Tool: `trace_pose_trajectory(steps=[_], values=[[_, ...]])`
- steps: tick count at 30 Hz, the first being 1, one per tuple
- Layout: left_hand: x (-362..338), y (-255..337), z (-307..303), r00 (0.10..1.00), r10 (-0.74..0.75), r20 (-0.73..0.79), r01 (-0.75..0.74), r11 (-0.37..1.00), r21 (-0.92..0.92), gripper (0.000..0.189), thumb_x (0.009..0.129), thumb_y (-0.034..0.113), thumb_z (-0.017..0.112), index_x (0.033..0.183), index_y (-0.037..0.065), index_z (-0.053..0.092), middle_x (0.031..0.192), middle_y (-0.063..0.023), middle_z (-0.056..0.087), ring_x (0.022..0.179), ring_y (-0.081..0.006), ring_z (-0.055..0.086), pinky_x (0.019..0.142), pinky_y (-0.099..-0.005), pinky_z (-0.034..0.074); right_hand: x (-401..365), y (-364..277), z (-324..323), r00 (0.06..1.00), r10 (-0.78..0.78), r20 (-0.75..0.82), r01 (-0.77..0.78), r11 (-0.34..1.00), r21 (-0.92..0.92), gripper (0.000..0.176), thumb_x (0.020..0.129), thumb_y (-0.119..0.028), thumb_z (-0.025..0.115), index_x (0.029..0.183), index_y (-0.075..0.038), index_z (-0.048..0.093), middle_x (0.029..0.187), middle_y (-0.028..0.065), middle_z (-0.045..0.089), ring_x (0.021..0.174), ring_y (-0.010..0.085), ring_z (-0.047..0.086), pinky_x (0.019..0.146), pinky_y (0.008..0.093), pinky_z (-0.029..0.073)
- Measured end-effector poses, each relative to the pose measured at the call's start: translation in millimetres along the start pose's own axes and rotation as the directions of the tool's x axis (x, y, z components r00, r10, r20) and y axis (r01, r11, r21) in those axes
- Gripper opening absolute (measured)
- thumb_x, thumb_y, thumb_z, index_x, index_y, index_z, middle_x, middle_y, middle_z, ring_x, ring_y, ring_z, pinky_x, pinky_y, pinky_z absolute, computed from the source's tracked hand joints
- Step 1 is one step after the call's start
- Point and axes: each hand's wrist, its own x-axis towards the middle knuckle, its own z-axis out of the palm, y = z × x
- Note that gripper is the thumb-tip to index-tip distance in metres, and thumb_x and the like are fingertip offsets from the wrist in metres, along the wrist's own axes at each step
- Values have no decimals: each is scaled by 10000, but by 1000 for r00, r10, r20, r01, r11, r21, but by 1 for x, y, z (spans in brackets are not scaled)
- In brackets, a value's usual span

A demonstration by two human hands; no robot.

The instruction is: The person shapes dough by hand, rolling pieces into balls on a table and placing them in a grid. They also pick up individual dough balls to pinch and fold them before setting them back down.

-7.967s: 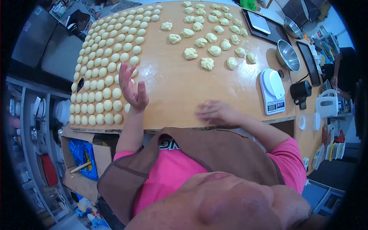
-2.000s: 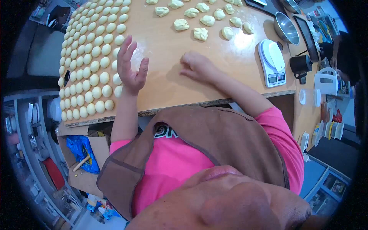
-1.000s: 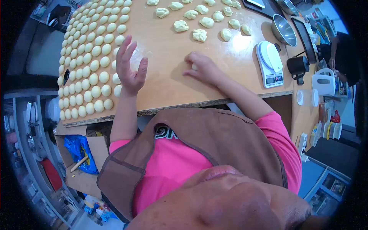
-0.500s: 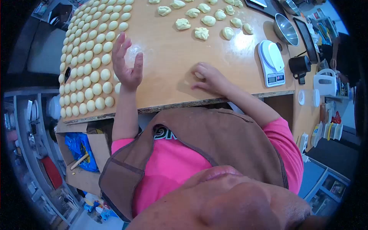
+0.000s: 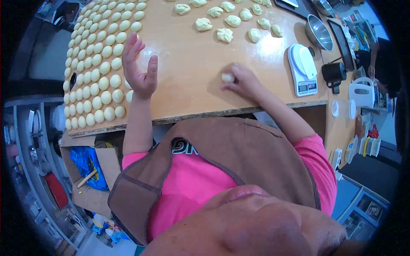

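My left hand (image 5: 141,70) is raised over the table with its fingers apart and nothing in it, beside rows of smooth round dough balls (image 5: 97,102) on the left. My right hand (image 5: 242,80) is curled around a small dough ball (image 5: 227,77) on the wooden tabletop (image 5: 183,85), near the front edge. Part of that ball shows between the thumb and fingers. Beyond my right hand lie several rough dough pieces (image 5: 224,36).
A white kitchen scale (image 5: 303,66) stands to the right, with a metal bowl (image 5: 318,33) behind it and a black cup (image 5: 334,72) beside it. Below the table's left end is a cardboard box (image 5: 110,164). At the far right edge a person (image 5: 386,64) is partly visible.
My right hand has shifted slightly right and away from my body, and more of the dough ball shows. My left hand has barely moved.
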Motion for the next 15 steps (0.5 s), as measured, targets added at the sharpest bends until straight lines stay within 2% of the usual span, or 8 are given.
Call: trace_pose_trajectory(steps=[2,4,7,8,10,11,14,15], values=[[-5,2,4,999,13,42,-12,1000,-18,436,848,97,645,1247,0,496,1346,-219,458,1212,-319,483,906,-376,496,21,2,4,998,-55,-30,51,990,-131,451,739,-261,764,1050,-18,547,1002,140,583,953,322,570,820,394,466],[-7,0,5,994,19,104,-23,999,32,438,853,102,645,1250,-2,492,1354,-217,450,1215,-309,478,903,-371,499,30,-5,15,990,-125,-68,118,989,-93,430,742,-240,761,1037,-14,546,998,143,579,960,317,566,823,388,465],[-5,-2,1,997,-2,75,-1,999,34,440,853,102,645,1252,-2,490,1357,-214,448,1217,-308,479,903,-370,503,15,-19,17,988,-113,108,114,993,-6,400,746,-226,764,1012,-12,556,995,143,582,973,303,567,819,368,469],[-3,-2,0,998,2,65,-4,999,42,440,853,102,645,1252,-2,490,1357,-214,448,1217,-308,479,903,-370,503,8,-12,13,986,-123,113,125,992,-9,400,746,-226,764,1012,-12,556,995,143,582,973,303,567,819,368,469],[-1,0,-1,1000,-8,23,7,1000,20,439,853,102,643,1251,-2,490,1352,-216,452,1214,-311,483,898,-370,507,-5,5,9,986,-164,22,164,986,-11,419,747,-255,750,1046,-39,551,986,134,575,970,332,557,830,407,464],[-1,0,0,1000,-14,23,14,1000,16,439,853,102,643,1251,-2,490,1352,-216,452,1214,-311,483,898,-370,507,-3,12,8,994,-113,-1,113,992,-47,432,736,-262,757,1040,-36,549,973,133,575,946,339,560,807,416,466],[-5,2,5,998,4,58,-5,1000,11,443,855,105,642,1256,-2,487,1353,-215,451,1210,-312,486,900,-370,505,25,-1,11,990,-124,-69,116,987,-111,430,736,-270,755,1032,-36,549,975,133,575,944,341,557,811,420,461],[-6,1,5,997,7,78,-7,1000,11,445,854,106,644,1257,-1,486,1352,-215,451,1210,-311,486,901,-370,504,34,3,20,990,-139,-20,136,986,-95,423,748,-273,745,1037,-35,546,989,133,573,970,335,546,833,418,451]])
